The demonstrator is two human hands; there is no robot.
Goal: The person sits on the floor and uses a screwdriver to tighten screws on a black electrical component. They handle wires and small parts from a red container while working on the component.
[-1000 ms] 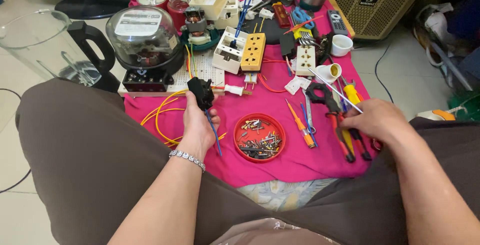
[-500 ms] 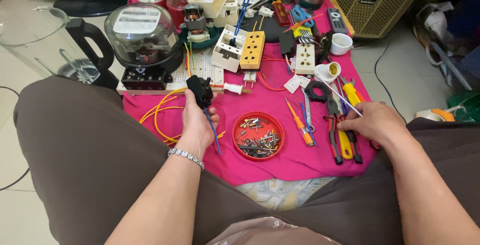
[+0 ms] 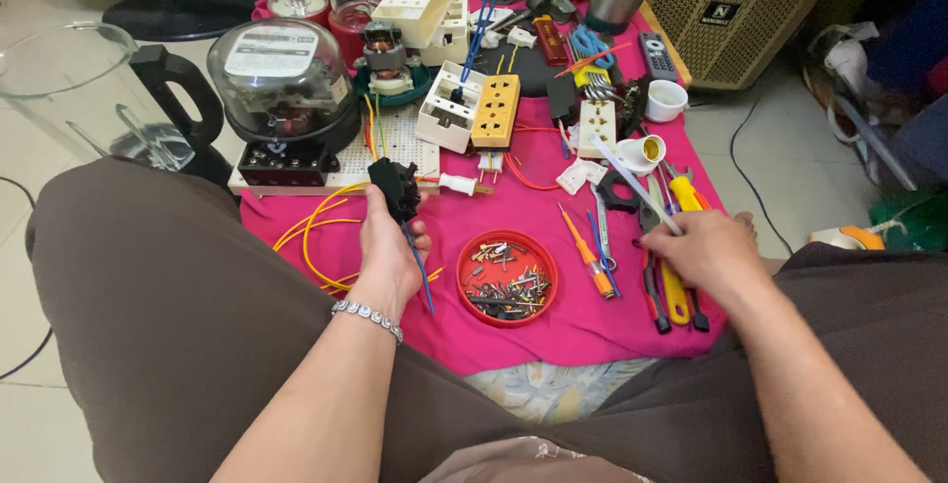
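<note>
L hand (image 3: 387, 246) is closed round a black plug (image 3: 395, 187), held upright just above the pink cloth (image 3: 583, 330), w/ a blue wire (image 3: 420, 266) hanging from it past the palm. R hand (image 3: 703, 251) rests palm-down on the tools at the cloth's right edge, fingers curled over the yellow-handled pliers (image 3: 673, 290); can't tell if it's actually gripping them. Red dish of screws (image 3: 507, 278) sits between the hands. Orange screwdriver (image 3: 587, 254) lies just right of the dish. Yellow wire (image 3: 316, 231) loops left of the plug.

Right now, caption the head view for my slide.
Left hand holds a black plug; right hand rests on pliers over pink cloth.
</note>
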